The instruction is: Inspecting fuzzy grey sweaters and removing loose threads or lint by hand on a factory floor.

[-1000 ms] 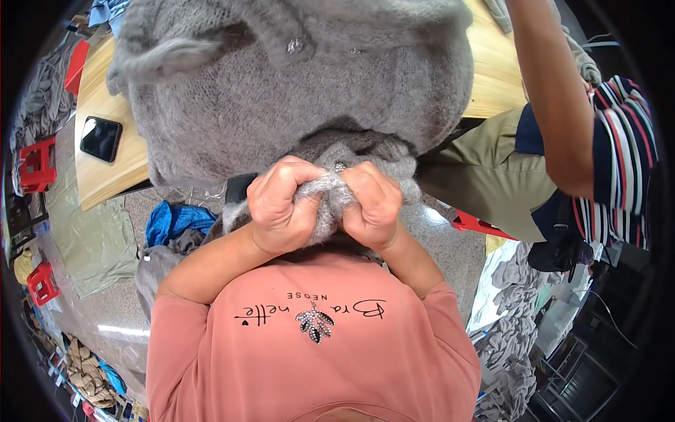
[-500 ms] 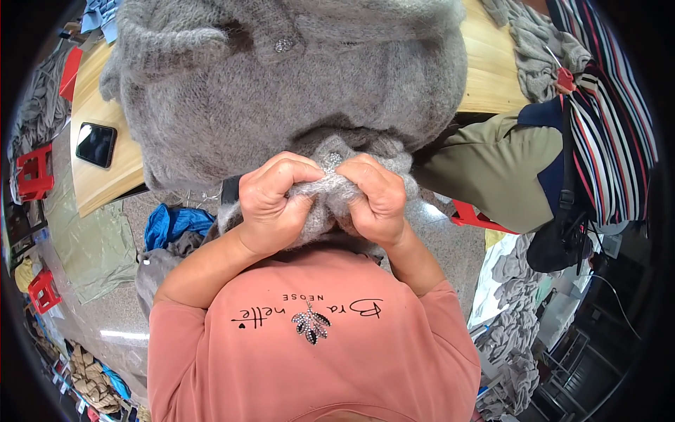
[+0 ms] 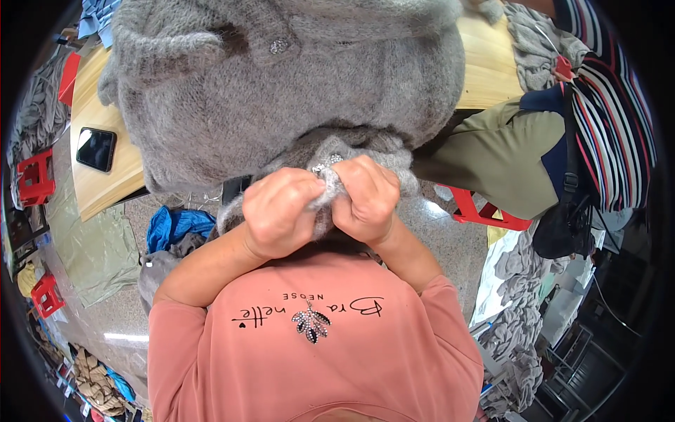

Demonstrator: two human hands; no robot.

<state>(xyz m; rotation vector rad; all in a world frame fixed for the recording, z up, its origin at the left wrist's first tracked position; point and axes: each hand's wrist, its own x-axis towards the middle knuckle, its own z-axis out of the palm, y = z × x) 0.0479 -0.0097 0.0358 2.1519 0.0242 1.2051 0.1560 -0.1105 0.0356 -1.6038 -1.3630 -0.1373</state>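
A fuzzy grey knit garment [image 3: 390, 160] hangs over the near table edge toward my lap, and its edge is bunched up in front of my chest. My left hand [image 3: 280, 214] is closed with its fingers curled round the knit. Just beside it, my right hand [image 3: 368, 200] pinches the same edge, and a small fold of knit shows between the two. Sparkly buttons [image 3: 336, 159] sit at the fingertips, partly covered by them. Beyond my hands lies a large heap of grey knitwear [image 3: 281, 105], with another sparkly button [image 3: 278, 46] on its top piece.
A phone [image 3: 96, 148] lies on the wooden table [image 3: 112, 184] at the left. To the right stands a person in a striped top [image 3: 608, 133], with red-handled scissors [image 3: 562, 68] near their side. A red stool [image 3: 485, 211], blue cloth [image 3: 176, 226] and grey knit piles [image 3: 517, 330] are around.
My hands have turned inward over the knit edge, knuckles now upward. Less of the held fold shows between them, and more than one sparkly button is visible there.
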